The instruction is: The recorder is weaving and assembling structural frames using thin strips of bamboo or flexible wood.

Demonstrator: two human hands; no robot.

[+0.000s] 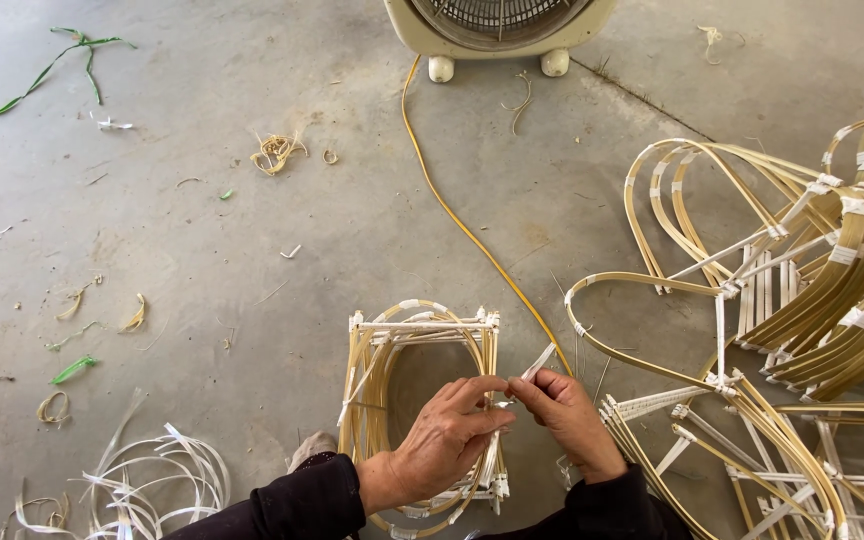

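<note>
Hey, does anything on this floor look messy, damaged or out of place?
Offcuts litter the concrete floor: curled cane shavings, green strips, white strip loops. A yellow cord trails loose from the fan past the frame both hands work on. Nothing looks damaged.

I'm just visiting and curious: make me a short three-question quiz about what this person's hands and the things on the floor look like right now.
1. True or false: both hands pinch a thin white strip at the edge of the square cane frame.
2. What lies on the floor to the right of the right hand? A) a heap of bent cane frames B) a bucket C) a broom
3. What colour is the cord running from the fan towards the hands?

Key: 1 true; 2 A; 3 yellow. The left hand meets the right hand at the strip.
</note>
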